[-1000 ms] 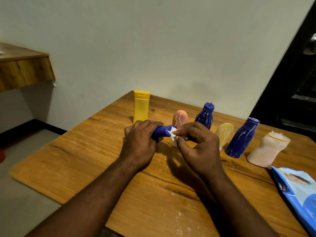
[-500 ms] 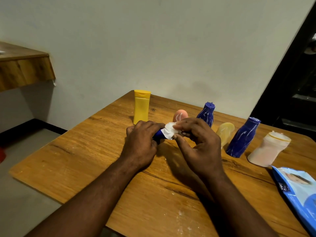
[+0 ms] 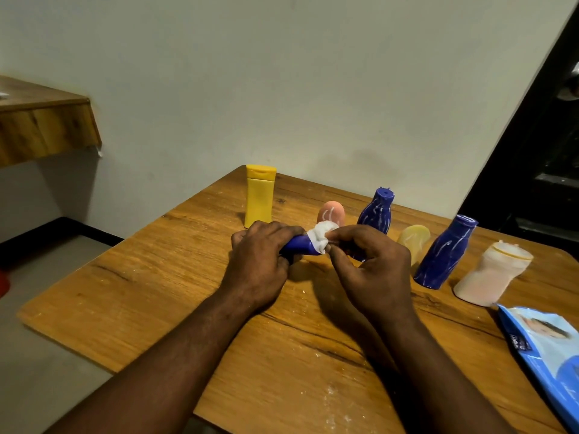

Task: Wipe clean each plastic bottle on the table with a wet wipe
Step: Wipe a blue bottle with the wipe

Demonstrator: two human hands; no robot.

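Wiping a blue bottle, frame centre.
Left hand [image 3: 258, 264] grips the small blue plastic bottle [image 3: 299, 245] sideways above the wooden table [image 3: 131, 296]; right hand [image 3: 372, 270] fingers pinch the crumpled white wet wipe [image 3: 321, 236] round its end.

The wooden worktop [image 3: 141, 292] fills the lower middle of the frame, with its far edge against the wall. A loose row of bottles stands along its far side. Furthest left, just above centre, a yellow bottle [image 3: 258, 195] stands upright with a flat cap. To its right come a pink bottle [image 3: 331, 213], a small dark-blue bottle [image 3: 377, 211] streaked with white, a pale yellow bottle [image 3: 413, 242], a taller dark-blue bottle [image 3: 445, 255] and a cloudy whitish bottle [image 3: 492, 274]; the last two lean rightwards. A blue packet [image 3: 548, 349] lies flat at lower right, cut off by the frame edge. White specks [image 3: 329, 399] dot the wood at lower centre.
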